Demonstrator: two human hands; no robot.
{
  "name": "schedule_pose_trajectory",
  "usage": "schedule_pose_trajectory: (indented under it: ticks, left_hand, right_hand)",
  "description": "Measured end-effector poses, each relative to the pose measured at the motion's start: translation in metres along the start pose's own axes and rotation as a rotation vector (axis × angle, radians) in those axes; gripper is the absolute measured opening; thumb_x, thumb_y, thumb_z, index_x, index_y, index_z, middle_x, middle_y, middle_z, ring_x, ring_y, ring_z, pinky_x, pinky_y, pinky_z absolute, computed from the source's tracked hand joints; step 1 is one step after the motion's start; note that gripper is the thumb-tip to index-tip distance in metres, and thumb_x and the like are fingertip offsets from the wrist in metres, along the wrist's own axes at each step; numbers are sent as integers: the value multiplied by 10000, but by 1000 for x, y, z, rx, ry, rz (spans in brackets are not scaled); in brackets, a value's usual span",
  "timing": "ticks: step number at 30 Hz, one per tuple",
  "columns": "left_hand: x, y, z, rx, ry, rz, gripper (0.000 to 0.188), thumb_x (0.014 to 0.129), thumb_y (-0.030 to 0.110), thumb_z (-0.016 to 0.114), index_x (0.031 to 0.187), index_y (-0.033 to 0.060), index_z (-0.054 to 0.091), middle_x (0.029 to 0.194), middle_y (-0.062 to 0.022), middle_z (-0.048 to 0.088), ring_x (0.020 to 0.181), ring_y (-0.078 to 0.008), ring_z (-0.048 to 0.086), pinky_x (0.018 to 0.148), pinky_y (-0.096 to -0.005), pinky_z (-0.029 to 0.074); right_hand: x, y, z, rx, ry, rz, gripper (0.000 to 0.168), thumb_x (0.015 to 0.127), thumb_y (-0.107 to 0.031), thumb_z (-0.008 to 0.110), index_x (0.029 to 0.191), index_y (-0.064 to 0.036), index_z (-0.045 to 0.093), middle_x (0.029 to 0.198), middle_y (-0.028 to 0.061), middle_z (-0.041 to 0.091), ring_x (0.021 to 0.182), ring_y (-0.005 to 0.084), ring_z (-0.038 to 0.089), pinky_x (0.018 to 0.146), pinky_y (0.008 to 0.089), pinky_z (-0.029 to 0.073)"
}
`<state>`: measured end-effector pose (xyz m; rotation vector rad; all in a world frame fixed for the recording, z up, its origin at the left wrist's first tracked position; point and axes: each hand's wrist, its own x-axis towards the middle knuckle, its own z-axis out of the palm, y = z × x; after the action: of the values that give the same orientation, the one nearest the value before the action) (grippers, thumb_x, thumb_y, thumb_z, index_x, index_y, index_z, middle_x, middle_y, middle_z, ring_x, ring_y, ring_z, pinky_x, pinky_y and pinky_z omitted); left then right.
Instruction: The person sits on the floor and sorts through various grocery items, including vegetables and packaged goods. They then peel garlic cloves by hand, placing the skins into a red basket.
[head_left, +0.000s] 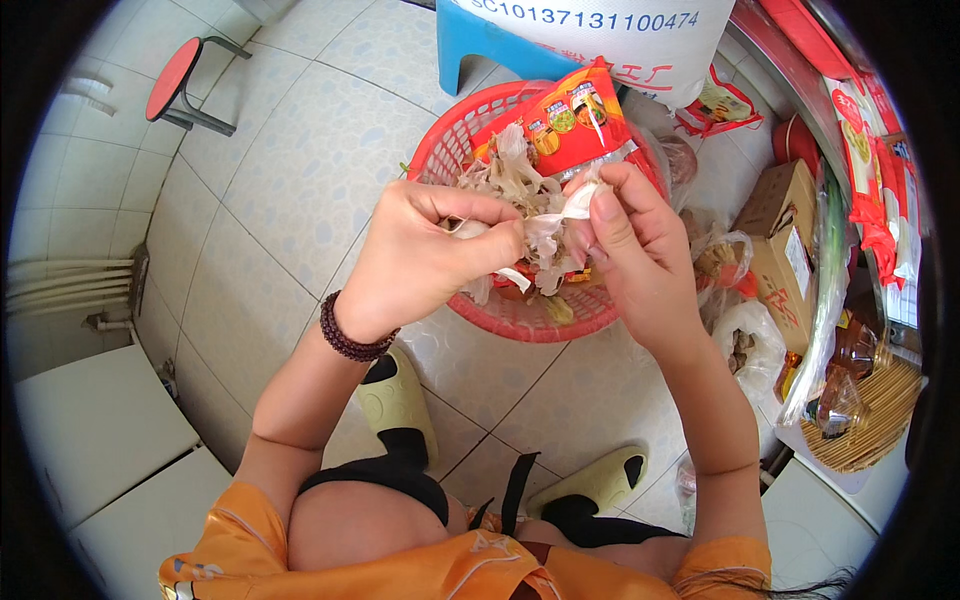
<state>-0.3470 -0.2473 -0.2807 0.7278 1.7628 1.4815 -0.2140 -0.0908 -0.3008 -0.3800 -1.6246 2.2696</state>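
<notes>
Both my hands are raised over a red plastic basket (517, 328) on the tiled floor. My left hand (442, 247) pinches a strip of whitish papery skin between thumb and forefinger, and a pale rounded piece, perhaps garlic, shows partly behind its fingers. My right hand (637, 247) holds a white piece with papery skin (581, 204), which looks like garlic, between thumb and fingers. Dry papery peelings (510, 176) are heaped in the basket below. A red and orange food packet (570, 120) leans at its far side. What lies beneath my fingers is partly hidden.
A white woven sack (630, 37) rests on a blue plastic stool (495, 45) beyond the basket. At right are a cardboard box (776, 247), plastic bags (750, 337), wrapped green onions (825, 300) and bottles (855, 349). A red-topped stool (175, 79) stands at upper left.
</notes>
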Motion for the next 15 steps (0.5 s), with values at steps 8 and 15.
schedule_pose_trajectory:
  ticks: [8,15]
  left_hand:
    - [1,-3,-2,276,-14,-67,144,814,87,732,878,-41,749,702,-56,704,686,-44,627,616,-235,525]
    - [2,1,9,73,-36,158,167,868,120,745,967,-15,754,806,-66,738,743,-57,654,626,-236,537]
  right_hand:
    - [-1,-9,-15,-136,1,49,289,1062,-232,452,1105,8,607,857,-17,534,714,50,423,657,224,383]
    - [-7,-2,-6,-372,-38,-80,273,1051,-213,475,1135,4,615,1007,12,656,790,54,511,739,217,451]
